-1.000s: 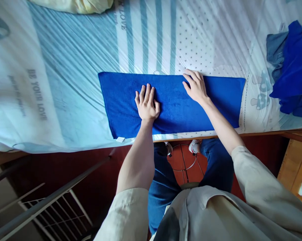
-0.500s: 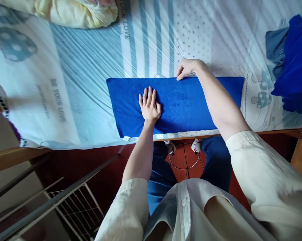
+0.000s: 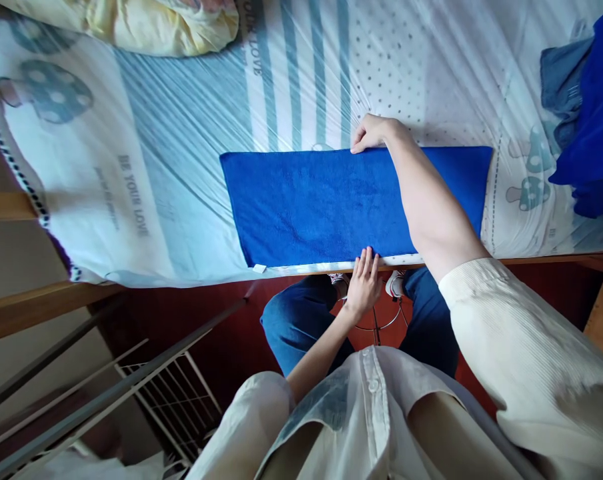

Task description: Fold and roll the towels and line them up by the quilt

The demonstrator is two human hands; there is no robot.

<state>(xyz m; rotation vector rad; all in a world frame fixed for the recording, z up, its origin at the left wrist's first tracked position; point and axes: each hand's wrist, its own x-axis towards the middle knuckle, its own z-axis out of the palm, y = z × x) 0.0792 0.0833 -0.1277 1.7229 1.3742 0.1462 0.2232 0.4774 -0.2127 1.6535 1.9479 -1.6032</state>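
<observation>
A blue towel lies flat as a long rectangle along the front edge of the bed, with a small white tag at its lower left corner. My right hand pinches the towel's far edge, a bit right of its middle. At the near edge, my left hand has its fingers stretched out, with the fingertips on the towel's border. My right forearm crosses over the right part of the towel and hides some of it.
Piled blue and grey-blue clothes lie at the bed's right side. A yellow quilt rests at the far left. Below the bed edge are a metal rail, a white wire rack and my legs over a red floor.
My left hand has moved from the towel's left part down and right to its near edge. My right hand stays at the far edge. The view has shifted slightly.
</observation>
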